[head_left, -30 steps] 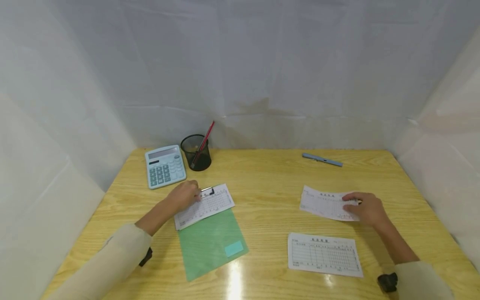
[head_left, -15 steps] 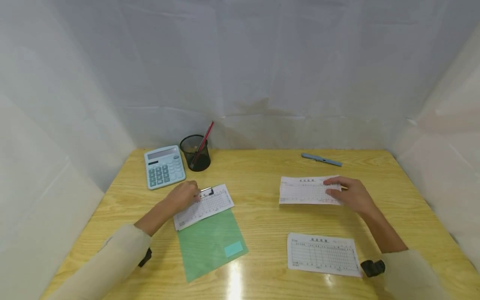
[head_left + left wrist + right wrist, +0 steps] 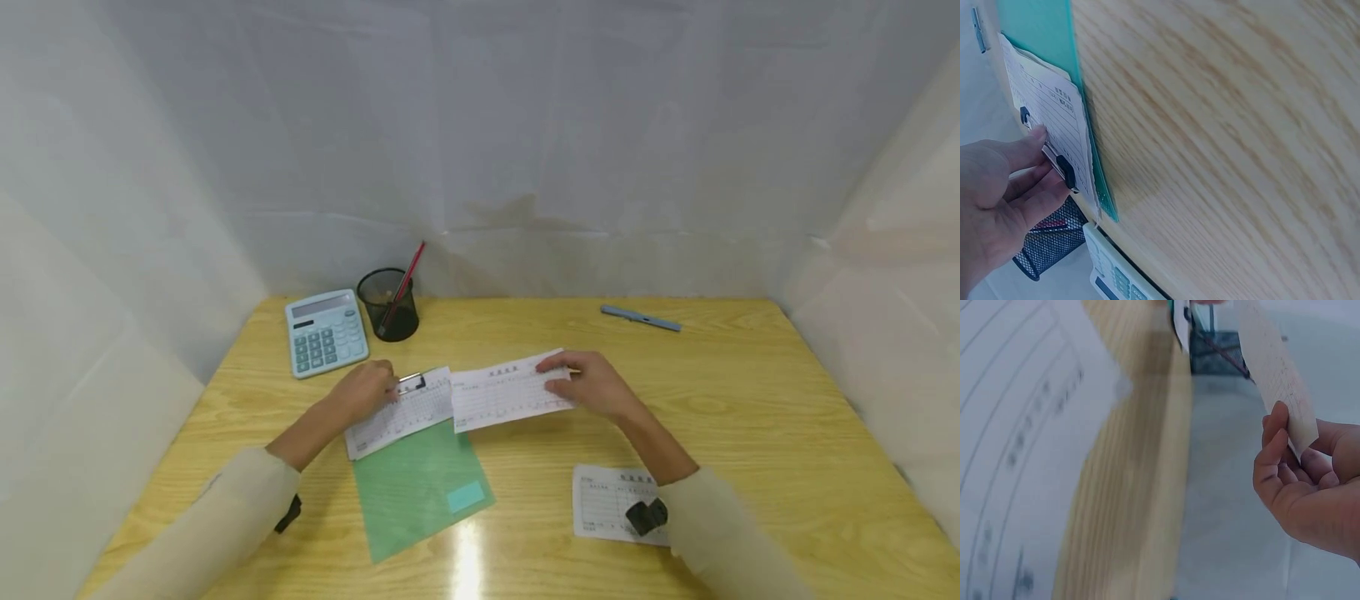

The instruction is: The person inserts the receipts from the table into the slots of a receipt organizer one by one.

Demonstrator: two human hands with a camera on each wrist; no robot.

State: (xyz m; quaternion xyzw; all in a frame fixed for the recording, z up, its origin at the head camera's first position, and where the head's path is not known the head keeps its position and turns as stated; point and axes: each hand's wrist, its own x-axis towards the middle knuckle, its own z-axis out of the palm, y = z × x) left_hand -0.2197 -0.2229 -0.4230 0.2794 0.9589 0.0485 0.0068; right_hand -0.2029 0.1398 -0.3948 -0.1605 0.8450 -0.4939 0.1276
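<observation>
Head view: a green board (image 3: 420, 492) lies on a wooden table (image 3: 765, 392), with printed papers (image 3: 401, 425) on its back part. At the board's back edge, the left hand (image 3: 366, 392) pinches a metal clip (image 3: 412, 383). Just right of the board, the right hand (image 3: 592, 382) grips one end of a paper slip (image 3: 502, 393); I cannot tell if its other end touches the papers. Farther right of the board, a second slip (image 3: 603, 504) is partly hidden by a sleeve (image 3: 723, 533). Behind the board stand a black cup (image 3: 401, 323) with a red pencil (image 3: 409, 271), and a blue calculator (image 3: 326, 333).

Left wrist view: at the board's edge, the thumb and fingers squeeze the clip.

Right wrist view: the thumb and fingers hold the paper slip up near the board.
</observation>
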